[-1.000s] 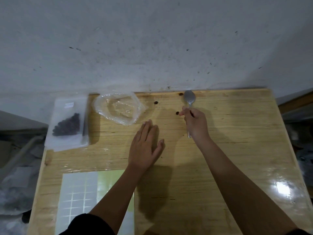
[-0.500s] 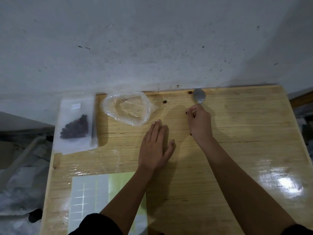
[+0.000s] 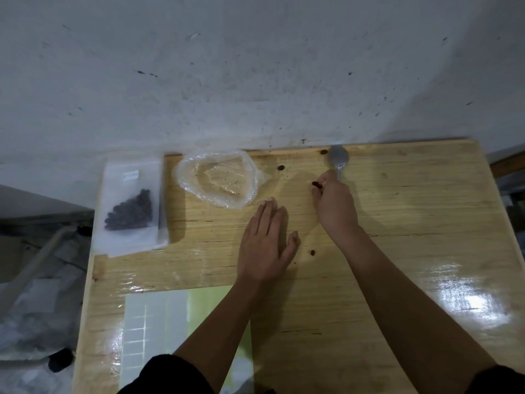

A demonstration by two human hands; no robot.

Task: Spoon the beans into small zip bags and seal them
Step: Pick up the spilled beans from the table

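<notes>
Bean (image 3: 315, 183) pinched by curled fingers (image 3: 318, 190) of right hand (image 3: 335, 207); left hand (image 3: 264, 245) flat.

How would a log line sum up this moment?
left hand: flat on table | right hand: pinches bean, over spoon | filled zip bag: far left | loose beans: scattered

Dim, soft; glare on table (image 3: 468, 302) right.
</notes>
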